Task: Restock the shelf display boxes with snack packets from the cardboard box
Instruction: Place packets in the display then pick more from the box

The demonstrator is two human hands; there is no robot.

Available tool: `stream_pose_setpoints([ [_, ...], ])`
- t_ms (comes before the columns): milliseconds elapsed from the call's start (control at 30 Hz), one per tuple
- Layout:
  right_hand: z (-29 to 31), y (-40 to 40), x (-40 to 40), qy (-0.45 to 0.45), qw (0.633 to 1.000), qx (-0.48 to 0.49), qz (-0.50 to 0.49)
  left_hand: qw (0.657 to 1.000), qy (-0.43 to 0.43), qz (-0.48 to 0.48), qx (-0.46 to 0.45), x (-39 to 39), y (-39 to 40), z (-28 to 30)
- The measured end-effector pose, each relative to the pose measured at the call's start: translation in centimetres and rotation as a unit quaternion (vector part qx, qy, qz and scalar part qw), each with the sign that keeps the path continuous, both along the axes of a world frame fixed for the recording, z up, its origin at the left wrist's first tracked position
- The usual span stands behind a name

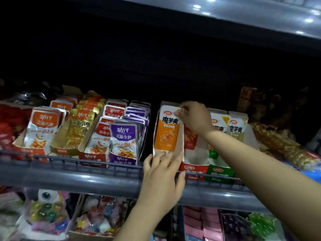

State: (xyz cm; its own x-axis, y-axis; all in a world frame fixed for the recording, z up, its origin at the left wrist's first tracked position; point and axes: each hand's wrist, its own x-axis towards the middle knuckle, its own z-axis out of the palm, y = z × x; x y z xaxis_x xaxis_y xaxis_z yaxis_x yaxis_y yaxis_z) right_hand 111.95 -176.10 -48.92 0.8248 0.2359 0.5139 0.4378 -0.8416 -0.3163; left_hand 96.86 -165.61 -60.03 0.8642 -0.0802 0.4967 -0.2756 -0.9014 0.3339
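L hand (162,173) on display box (180,136) front, R hand (194,117) pinching orange packet (167,131)

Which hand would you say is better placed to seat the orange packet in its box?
The right hand: it already pinches the orange packet at its top corner. The left hand lies open on the box front, steadying it.

I'm in a shop aisle, grey shelf (86,180) with wire rail, rows of snack packets (124,136) in display boxes (194,168), sweets (46,214) stacked on the tier below
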Motion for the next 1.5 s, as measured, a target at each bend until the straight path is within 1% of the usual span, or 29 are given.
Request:
stream_pose_setpoints([
  [100, -0.6, 0.1, 0.3, -0.029, 1.000, 0.004, -0.011, 1.000, -0.022, -0.001, 0.002, 0.0, -0.2, 0.1],
  [200, -0.9, 0.2, 0.6, -0.021, 0.999, 0.025, -0.016, 1.000, -0.029, -0.001, 0.002, 0.0, -0.2, 0.2],
  [267, -1.0, 0.3, 0.7, -0.019, 0.999, 0.021, -0.018, 1.000, -0.029, -0.003, 0.003, 0.0, -0.2, 0.1],
  [400, -1.3, -0.4, -0.5, -0.044, 0.999, 0.017, -0.020, 0.999, -0.048, 0.000, -0.004, 0.1, -0.2, -0.3],
  [467, -1.7, -1.1, -2.5, -0.068, 0.997, 0.037, -0.001, 0.998, -0.063, 0.007, -0.017, -0.3, -0.4, -0.5],
  [567, -3.3, -2.8, -7.1, -0.129, 0.989, 0.056, 0.037, 0.994, -0.094, -0.001, -0.053, -1.7, -1.0, -0.6],
  [633, -4.9, -4.4, -10.5, -0.140, 0.988, 0.054, 0.045, 0.991, -0.112, -0.017, -0.066, -3.2, -1.4, -1.2],
  [733, -8.7, -7.4, -15.6, -0.143, 0.987, 0.061, 0.040, 0.989, -0.124, -0.061, -0.056, -5.9, -2.5, -3.4],
  [833, -14.2, -10.3, -20.2, -0.099, 0.994, 0.046, 0.000, 0.991, -0.063, -0.101, -0.062, -8.6, -4.3, -6.5],
  [867, -16.3, -11.3, -21.6, -0.070, 0.997, 0.029, -0.025, 0.991, -0.034, -0.108, -0.067, -9.4, -5.1, -7.7],
  [933, -20.5, -13.5, -24.2, 0.021, 0.995, -0.015, -0.094, 0.989, 0.035, -0.121, -0.075, -11.3, -6.9, -10.0],
  [1000, -23.6, -15.3, -26.3, 0.136, 0.976, -0.061, -0.161, 0.977, 0.154, -0.121, -0.085, -13.1, -8.9, -12.2],
  [1033, -24.7, -15.8, -27.2, 0.196, 0.959, -0.083, -0.185, 0.965, 0.216, -0.115, -0.091, -13.9, -9.7, -13.5],
  [1067, -25.7, -16.2, -27.9, 0.253, 0.941, -0.102, -0.199, 0.955, 0.261, -0.108, -0.095, -14.4, -10.5, -14.8],
  [1133, -27.3, -17.0, -28.8, 0.337, 0.912, -0.117, -0.202, 0.939, 0.317, -0.097, -0.095, -15.0, -11.7, -17.7],
  [1200, -28.6, -17.7, -29.3, 0.400, 0.889, -0.095, -0.199, 0.927, 0.353, -0.087, -0.087, -15.1, -12.6, -20.4],
  [1267, -30.0, -18.4, -29.9, 0.408, 0.890, -0.074, -0.189, 0.914, 0.390, -0.065, -0.089, -14.9, -13.3, -22.6],
  [1367, -31.2, -19.6, -30.4, 0.350, 0.921, -0.036, -0.166, 0.886, 0.448, -0.024, -0.117, -14.4, -14.1, -25.3],
  [1500, -31.8, -20.6, -30.7, 0.317, 0.939, 0.006, -0.136, 0.845, 0.524, 0.010, -0.111, -13.5, -14.5, -28.5],
])
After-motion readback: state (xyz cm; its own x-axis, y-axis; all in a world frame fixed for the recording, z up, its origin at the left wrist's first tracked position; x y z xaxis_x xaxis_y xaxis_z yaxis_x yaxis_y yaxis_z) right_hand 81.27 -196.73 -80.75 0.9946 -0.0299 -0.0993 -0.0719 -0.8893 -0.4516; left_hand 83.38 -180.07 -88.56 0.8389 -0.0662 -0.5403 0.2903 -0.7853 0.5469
